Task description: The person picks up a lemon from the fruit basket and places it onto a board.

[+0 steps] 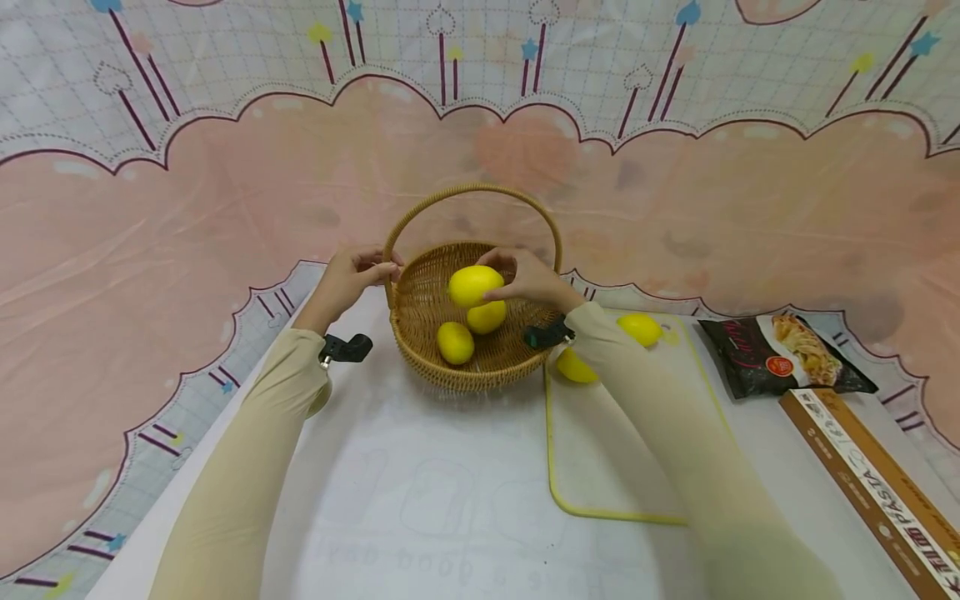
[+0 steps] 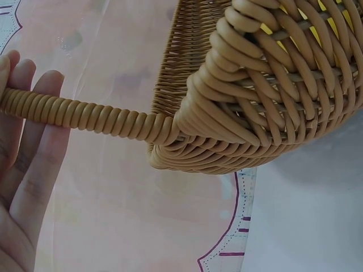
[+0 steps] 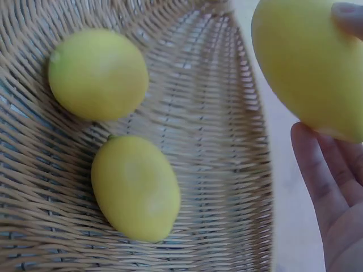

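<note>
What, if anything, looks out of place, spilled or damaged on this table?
Nothing stands out as odd: two lemons lie in the basket, the right hand holds a third lemon, and no spill or damage is visible.

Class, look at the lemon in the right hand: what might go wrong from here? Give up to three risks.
1. The right hand pinches the raised lemon, which might slip and knock the two lemons in the basket.
2. The left hand holds the handle, so a tug there could tilt the basket.
3. In the head view, the right sleeve partly hides lemons on the board; that arm may bump one.
</note>
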Motion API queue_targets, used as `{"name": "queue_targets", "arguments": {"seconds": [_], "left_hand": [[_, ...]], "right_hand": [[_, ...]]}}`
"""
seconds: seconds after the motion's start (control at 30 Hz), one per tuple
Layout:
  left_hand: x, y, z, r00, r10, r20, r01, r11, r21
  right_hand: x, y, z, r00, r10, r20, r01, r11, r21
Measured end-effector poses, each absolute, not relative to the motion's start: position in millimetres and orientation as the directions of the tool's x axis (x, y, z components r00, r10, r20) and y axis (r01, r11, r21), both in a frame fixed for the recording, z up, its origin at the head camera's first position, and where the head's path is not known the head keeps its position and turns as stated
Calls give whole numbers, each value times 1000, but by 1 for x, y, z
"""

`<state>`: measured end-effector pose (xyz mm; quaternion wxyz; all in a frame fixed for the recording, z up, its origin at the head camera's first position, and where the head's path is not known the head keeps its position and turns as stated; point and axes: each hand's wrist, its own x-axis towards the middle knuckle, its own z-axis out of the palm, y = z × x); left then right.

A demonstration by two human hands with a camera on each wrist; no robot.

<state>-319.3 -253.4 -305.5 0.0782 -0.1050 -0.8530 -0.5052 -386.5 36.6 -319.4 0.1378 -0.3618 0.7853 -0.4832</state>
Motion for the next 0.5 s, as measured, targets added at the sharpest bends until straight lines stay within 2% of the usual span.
{"name": "queue_targets", "arguments": {"seconds": [0.5], "left_hand": [[-317,-253,-304,-969,95,229,246,466,850]], "right_hand": [[-349,67,-295,-654,-730,200,-494,211,-843]]}}
